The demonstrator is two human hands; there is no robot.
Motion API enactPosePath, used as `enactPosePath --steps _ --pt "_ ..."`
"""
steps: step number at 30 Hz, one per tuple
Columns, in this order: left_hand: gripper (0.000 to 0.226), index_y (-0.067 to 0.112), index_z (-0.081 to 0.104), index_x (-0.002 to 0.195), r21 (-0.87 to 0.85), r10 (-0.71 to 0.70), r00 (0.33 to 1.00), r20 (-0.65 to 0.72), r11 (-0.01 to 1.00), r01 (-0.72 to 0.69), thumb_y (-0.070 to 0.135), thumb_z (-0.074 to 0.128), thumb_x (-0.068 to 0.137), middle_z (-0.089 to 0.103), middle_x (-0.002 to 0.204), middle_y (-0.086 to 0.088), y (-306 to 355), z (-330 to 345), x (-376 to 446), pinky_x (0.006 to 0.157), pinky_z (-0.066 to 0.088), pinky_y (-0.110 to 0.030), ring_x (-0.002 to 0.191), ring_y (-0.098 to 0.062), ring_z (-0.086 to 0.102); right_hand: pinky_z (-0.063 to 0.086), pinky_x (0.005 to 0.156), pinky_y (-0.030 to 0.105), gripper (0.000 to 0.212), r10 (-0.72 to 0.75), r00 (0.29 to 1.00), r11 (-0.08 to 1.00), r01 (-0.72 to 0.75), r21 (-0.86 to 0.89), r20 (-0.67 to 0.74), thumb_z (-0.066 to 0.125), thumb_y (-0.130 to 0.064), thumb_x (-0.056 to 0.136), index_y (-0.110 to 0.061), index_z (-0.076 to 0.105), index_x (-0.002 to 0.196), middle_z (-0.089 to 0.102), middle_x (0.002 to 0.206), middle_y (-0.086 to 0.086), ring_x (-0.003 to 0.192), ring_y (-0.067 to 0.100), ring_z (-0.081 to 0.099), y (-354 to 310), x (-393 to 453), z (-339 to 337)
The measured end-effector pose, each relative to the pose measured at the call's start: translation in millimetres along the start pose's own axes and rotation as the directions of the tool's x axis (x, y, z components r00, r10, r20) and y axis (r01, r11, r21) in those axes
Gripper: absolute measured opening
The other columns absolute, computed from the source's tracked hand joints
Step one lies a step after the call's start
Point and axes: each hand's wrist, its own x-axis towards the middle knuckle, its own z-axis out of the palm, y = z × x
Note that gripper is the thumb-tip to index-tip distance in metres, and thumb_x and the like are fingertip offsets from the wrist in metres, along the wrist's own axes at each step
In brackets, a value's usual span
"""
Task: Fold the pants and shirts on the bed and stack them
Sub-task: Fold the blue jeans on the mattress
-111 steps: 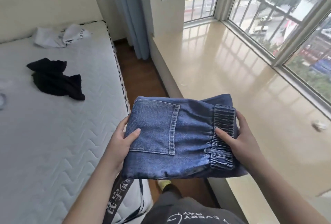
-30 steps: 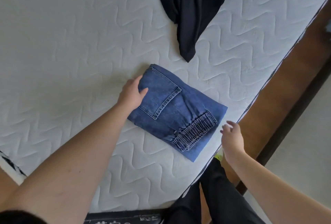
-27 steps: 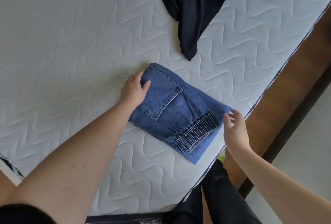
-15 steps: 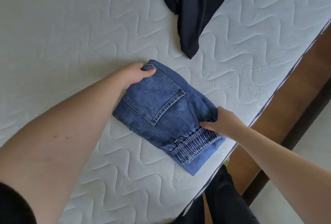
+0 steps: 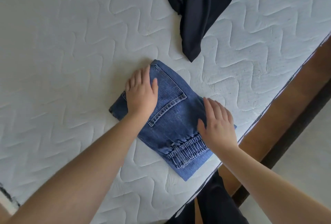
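Note:
Folded blue jeans (image 5: 172, 114) lie flat on the white quilted mattress (image 5: 71, 62), back pocket up, elastic waistband toward the near edge. My left hand (image 5: 141, 93) presses flat on the jeans' left side, fingers straight. My right hand (image 5: 217, 125) lies flat on their right side, above the waistband, fingers spread. A crumpled black garment (image 5: 195, 9) lies unfolded beyond the jeans, apart from them.
The mattress edge (image 5: 268, 109) runs diagonally at the right, close to the jeans. Past it are a strip of brown wooden floor (image 5: 293, 102) and a pale ledge (image 5: 304, 170). My dark trouser leg (image 5: 215, 202) shows at the bottom.
The jeans came down from my hands onto the mattress. Both hands let go of their edges and now lie flat on top; the jeans shifted slightly left.

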Motion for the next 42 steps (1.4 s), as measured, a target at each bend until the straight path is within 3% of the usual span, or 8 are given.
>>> enactPosePath --steps 6,13,17,21,27,31,34,42 --pt "0.059 0.007 0.035 0.15 -0.153 -0.439 0.897 -0.044 0.891 0.428 0.028 0.053 0.098 0.037 0.154 -0.017 -5.6 3.9 -89.5 0.113 0.032 -0.053 0.14 -0.035 0.036 0.031 0.112 0.04 0.06 -0.022 0.996 0.986 0.008 0.164 0.084 0.048 -0.029 0.1 -0.009 0.027 0.152 0.038 0.15 0.009 0.137 0.028 0.035 -64.0 76.9 4.7" --pt "0.057 0.004 0.04 0.142 -0.7 -0.783 0.604 0.146 0.35 0.622 0.015 0.066 0.093 0.057 0.126 -0.015 -16.0 7.4 -117.0 0.086 0.048 -0.02 0.109 -0.027 0.06 0.04 0.087 0.036 0.032 0.03 0.997 0.998 -0.034 0.057 0.076 0.052 -0.03 0.1 -0.007 0.059 0.121 0.058 0.111 0.012 0.104 0.031 0.051 -70.3 107.8 8.4" --pt "0.037 0.001 0.057 0.115 -0.735 -0.81 0.491 0.321 0.114 0.668 0.031 0.066 0.093 0.07 0.1 -0.01 -34.5 15.1 -117.7 0.069 0.048 -0.016 0.093 -0.028 0.067 0.034 0.058 0.029 0.03 0.089 0.982 0.939 -0.138 0.313 0.166 0.054 -0.033 0.099 -0.008 0.063 0.085 0.057 0.07 0.003 0.069 0.024 0.051 -59.7 111.3 7.7" --pt "0.04 0.004 0.055 0.117 -0.707 -0.731 0.612 0.303 0.258 0.658 0.028 0.071 0.09 0.066 0.101 -0.008 -41.8 12.3 -122.8 0.09 0.051 -0.044 0.094 -0.026 0.064 0.035 0.057 0.026 0.018 0.167 0.974 0.907 -0.213 0.363 0.155 0.057 -0.034 0.098 -0.017 0.064 0.099 0.06 0.076 -0.006 0.071 0.014 0.054 -51.1 121.1 10.6" --pt "0.064 0.005 0.028 0.153 -0.173 -0.261 0.957 -0.122 0.956 0.239 0.036 0.05 0.101 0.033 0.157 -0.017 -24.0 13.5 -123.3 0.119 0.024 -0.045 0.146 -0.032 0.029 0.035 0.103 0.041 0.047 -0.133 0.98 0.991 0.135 0.004 -0.148 0.056 -0.009 0.094 -0.01 0.048 0.14 0.051 0.136 0.015 0.123 0.034 0.048 -54.8 115.8 26.3" --pt "0.064 0.008 0.024 0.156 -0.055 -0.064 0.994 0.085 0.996 0.069 0.044 0.029 0.104 0.021 0.163 -0.01 5.0 36.8 -135.1 0.123 0.017 -0.044 0.151 -0.024 0.019 0.014 0.121 0.038 0.059 -0.593 0.795 0.769 0.607 -0.2 0.128 0.041 -0.009 0.095 -0.009 0.029 0.153 0.031 0.158 0.006 0.147 0.023 0.026 -51.8 99.4 39.8" --pt "0.067 0.009 0.014 0.157 0.042 -0.048 0.981 0.188 0.998 0.041 0.048 0.019 0.103 0.008 0.165 -0.01 4.3 55.2 -140.0 0.123 0.013 -0.045 0.153 -0.024 0.009 0.004 0.123 0.036 0.058 -0.523 0.806 0.748 0.59 -0.304 0.278 0.02 -0.037 0.104 -0.013 0.013 0.157 0.013 0.164 0.001 0.151 0.015 0.01 -42.0 93.7 46.6" --pt "0.068 0.006 0.018 0.156 0.033 -0.127 0.972 0.198 0.992 0.123 0.048 0.019 0.104 0.014 0.164 -0.013 27.1 44.0 -151.6 0.123 0.014 -0.044 0.152 -0.025 0.015 0.005 0.124 0.036 0.059 -0.358 0.911 0.867 0.406 -0.288 0.206 0.022 -0.037 0.106 -0.01 0.012 0.157 0.009 0.164 0.004 0.152 0.018 0.008 -33.6 62.3 42.2"
